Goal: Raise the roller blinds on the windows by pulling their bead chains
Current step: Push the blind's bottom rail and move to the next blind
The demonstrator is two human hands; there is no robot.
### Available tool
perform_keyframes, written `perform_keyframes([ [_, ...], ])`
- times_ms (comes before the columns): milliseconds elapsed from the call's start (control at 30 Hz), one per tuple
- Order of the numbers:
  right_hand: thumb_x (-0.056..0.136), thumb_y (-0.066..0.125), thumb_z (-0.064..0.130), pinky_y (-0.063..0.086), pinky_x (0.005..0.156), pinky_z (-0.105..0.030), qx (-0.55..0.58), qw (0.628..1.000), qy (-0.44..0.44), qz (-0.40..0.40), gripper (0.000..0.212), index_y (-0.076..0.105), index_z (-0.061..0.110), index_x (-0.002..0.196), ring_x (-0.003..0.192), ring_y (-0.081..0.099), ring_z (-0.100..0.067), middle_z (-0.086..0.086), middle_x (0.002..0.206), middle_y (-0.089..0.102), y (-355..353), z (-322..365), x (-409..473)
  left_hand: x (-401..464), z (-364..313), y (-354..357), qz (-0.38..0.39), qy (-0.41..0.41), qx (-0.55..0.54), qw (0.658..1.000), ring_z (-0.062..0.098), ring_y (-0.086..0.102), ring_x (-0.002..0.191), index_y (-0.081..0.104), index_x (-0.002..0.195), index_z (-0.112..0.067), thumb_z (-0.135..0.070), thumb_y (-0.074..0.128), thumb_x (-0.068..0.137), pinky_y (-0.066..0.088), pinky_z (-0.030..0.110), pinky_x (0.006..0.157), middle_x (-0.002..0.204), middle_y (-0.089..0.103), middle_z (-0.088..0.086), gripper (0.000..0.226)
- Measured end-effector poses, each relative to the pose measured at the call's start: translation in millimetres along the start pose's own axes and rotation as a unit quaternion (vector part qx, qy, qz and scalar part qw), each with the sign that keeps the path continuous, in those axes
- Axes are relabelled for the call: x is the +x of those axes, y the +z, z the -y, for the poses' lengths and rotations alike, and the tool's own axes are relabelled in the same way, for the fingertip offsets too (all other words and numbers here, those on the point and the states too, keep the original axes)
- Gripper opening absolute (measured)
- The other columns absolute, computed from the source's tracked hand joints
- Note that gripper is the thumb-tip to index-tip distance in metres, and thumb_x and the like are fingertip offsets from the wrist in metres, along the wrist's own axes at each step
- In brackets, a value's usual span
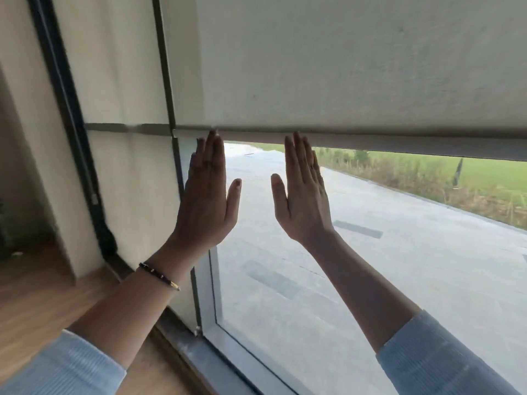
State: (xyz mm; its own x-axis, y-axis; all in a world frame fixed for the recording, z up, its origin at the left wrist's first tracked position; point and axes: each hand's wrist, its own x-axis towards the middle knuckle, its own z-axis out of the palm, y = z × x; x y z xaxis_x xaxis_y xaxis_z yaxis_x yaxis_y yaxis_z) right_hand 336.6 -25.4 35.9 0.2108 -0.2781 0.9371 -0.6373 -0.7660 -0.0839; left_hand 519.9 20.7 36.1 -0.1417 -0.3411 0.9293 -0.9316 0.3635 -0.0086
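sleeves: pale blue ribbed cuffs, lowest in frame; thin dark bracelet (159, 276) on left wrist.
left hand (206, 192): flat, fingers together, thumb splayed, holding nothing; fingertips at the bar's left end.
right hand (303, 192): same, flat and empty; fingertips just under the bar, right of the left hand.
bottom bar (399, 143): grey rail of the off-white fabric roller blind (342, 61), long axis horizontal, directly above both hands.
blind state: partly raised; clear glass below shows grey paving and grass.
bead chain: can't pick it out; likely along the dark frame (85, 172), left of the hands.
nearer hand: left, by my read.
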Motion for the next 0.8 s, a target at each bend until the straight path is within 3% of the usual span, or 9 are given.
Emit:
perform_keyframes([
  [333, 0.104, 0.038, 0.029, 0.016, 0.126, -0.046, 0.149, 0.988, -0.024, 0.017, 0.058, 0.025, 0.005, 0.155, 0.155, 0.011, -0.028, -0.016, 0.166, 0.019, 189.2, 148.4, 49.4, -48.6, 199.1, -98.6, 0.026, -0.059, 0.144, 0.987, 0.030, 0.005, 0.155, 0.011, 0.157, 0.001, -0.030, 0.033, 0.106, 0.015, 0.052, 0.123, 0.167, 0.013, 0.017, 0.064],
  [567, 0.104, 0.037, 0.031, 0.015, 0.126, -0.047, 0.230, 0.972, -0.019, 0.052, 0.059, 0.023, 0.007, 0.156, 0.156, 0.010, -0.026, -0.015, 0.166, 0.017, 338.0, 201.4, 71.1, -74.6, 326.4, -106.5, 0.024, -0.116, 0.173, 0.978, 0.029, 0.006, 0.155, 0.011, 0.157, -0.001, -0.031, 0.033, 0.106, 0.014, 0.048, 0.124, 0.168, 0.012, 0.015, 0.063],
  [800, 0.105, 0.032, 0.036, 0.016, 0.126, -0.046, 0.278, 0.957, -0.031, 0.078, 0.060, 0.019, 0.010, 0.157, 0.156, 0.007, -0.022, -0.011, 0.167, 0.016, 518.8, 240.7, 124.9, -77.1, 496.0, -91.0, 0.033, -0.149, 0.229, 0.961, 0.027, 0.004, 0.156, 0.010, 0.158, -0.003, -0.031, 0.033, 0.106, 0.011, 0.045, 0.125, 0.168, 0.011, 0.013, 0.063],
])
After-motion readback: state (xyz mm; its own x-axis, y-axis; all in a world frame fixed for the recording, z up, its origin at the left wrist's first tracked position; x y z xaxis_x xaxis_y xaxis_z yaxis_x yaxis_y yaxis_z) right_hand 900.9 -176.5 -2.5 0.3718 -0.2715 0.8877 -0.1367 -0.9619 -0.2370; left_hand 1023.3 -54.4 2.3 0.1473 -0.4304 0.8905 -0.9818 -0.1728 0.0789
